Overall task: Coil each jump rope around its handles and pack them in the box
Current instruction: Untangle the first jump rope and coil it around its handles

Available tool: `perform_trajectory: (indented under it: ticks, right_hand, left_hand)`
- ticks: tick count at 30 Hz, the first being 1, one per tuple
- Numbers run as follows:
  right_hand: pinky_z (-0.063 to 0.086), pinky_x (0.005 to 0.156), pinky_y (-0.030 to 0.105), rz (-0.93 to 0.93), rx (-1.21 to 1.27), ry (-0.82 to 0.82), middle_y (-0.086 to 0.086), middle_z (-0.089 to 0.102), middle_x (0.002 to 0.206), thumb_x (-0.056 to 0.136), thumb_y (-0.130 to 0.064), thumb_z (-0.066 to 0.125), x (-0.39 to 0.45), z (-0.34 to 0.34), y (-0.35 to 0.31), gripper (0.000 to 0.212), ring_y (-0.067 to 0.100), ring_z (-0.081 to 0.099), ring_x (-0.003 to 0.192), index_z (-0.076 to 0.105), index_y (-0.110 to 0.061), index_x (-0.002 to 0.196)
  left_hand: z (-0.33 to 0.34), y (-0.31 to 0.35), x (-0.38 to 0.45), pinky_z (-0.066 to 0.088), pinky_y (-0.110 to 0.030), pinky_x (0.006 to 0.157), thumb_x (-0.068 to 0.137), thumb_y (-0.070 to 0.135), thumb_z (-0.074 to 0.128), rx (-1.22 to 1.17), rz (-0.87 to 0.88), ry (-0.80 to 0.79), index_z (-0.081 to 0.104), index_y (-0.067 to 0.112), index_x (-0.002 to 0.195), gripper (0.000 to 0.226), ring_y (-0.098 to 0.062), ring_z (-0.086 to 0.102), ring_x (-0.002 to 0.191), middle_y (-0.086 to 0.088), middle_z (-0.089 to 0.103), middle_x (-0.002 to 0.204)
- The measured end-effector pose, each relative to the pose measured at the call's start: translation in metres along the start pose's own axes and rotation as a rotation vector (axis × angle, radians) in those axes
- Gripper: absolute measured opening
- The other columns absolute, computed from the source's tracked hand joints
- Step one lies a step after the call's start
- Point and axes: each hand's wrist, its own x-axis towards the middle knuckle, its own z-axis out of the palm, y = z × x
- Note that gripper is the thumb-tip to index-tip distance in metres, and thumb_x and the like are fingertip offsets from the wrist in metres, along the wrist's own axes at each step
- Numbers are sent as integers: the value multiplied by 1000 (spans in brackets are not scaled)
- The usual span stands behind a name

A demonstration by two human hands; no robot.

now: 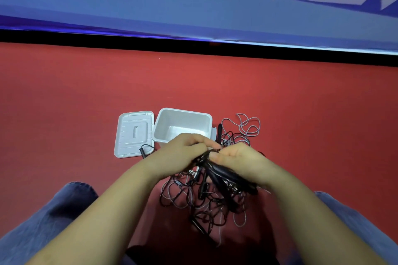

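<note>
Handles [224, 175] gripped in right hand [234, 158], left hand [183, 150] pinching cord [206, 154] at 9 o'clock of them: wind tight, even turns, clear of floor tangle [206, 200], box [183, 125] open at 12.

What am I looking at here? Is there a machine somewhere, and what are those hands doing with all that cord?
No machine here: a person does the work, and the one picture comes from a camera worn on their head, looking down at their own arms. They sit on a red floor. The left hand and right hand together grip a black jump rope with its handles, lifted from a tangled pile of ropes. Beyond the hands stands an open white box, apparently empty where visible, with its lid lying flat beside it. More grey cord lies loose to the right of the box.
</note>
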Motion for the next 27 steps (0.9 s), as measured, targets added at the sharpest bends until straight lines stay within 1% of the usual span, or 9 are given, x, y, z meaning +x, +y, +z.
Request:
perform_trajectory:
  ticks: [2,5,8,11,15,19,22,24,27]
  right_hand:
    - [33,41,17,23,244,-51,-3,62,53,88,-34,54,2,2,2,32,5,50,41,69,-10,72]
    - [31,34,15,52,714,-131,0,47,40,90,-3,35,5,14,8,38,6,39,30,63,-4,64]
    - [26,34,16,34,963,-162,-3,34,39,86,-12,32,11,26,11,36,5,27,31,54,-10,57]
    - [20,34,16,86,736,9,-2,35,42,99,-18,28,16,43,13,38,6,23,30,44,-11,65]
    - [20,35,14,89,470,88,0,39,44,103,-27,30,13,68,10,43,7,26,31,47,-11,66]
    - [25,36,16,-39,287,148,-5,38,41,102,-22,33,7,61,-3,43,4,29,32,53,-10,66]
    - [28,47,19,-162,14,196,-9,38,41,98,-29,43,2,50,-6,37,5,32,39,59,-15,68]
    - [30,51,21,-239,-195,229,-10,41,46,91,-34,56,-2,45,-4,30,6,35,46,58,-12,70]
    - [39,56,28,-333,-435,398,-8,52,55,85,-35,63,-1,35,3,21,10,44,54,61,-17,75]
  left_hand:
    - [5,3,1,20,-13,34,95,4,32,-181,-11,-45,65,8,109,36,-4,23,33,4,43,43]
    - [9,3,7,16,-11,35,92,11,30,-386,-11,-69,67,11,93,36,-5,16,34,-7,41,47]
    - [14,-2,10,14,-11,35,92,13,33,-440,-39,8,61,14,74,34,-4,14,32,5,31,39]
    - [13,-2,12,12,-10,34,93,14,40,-605,-144,177,60,13,69,31,-5,13,30,8,18,39]
    - [0,-7,21,10,-10,33,94,14,37,-758,-222,428,33,17,58,36,-5,13,26,9,18,34]
    - [-12,-18,23,20,-16,37,89,8,42,-339,-106,633,58,13,67,28,-11,26,37,6,35,40]
    - [-16,-23,22,37,-26,53,88,13,48,-10,-37,731,66,8,75,23,-17,47,56,-6,59,63]
    - [-14,-27,21,44,-33,64,88,18,49,128,-36,742,66,6,80,23,-25,54,68,-14,65,78]
    - [-7,-28,20,47,-33,66,87,26,48,372,-109,645,65,18,80,20,-27,61,77,-4,68,76]
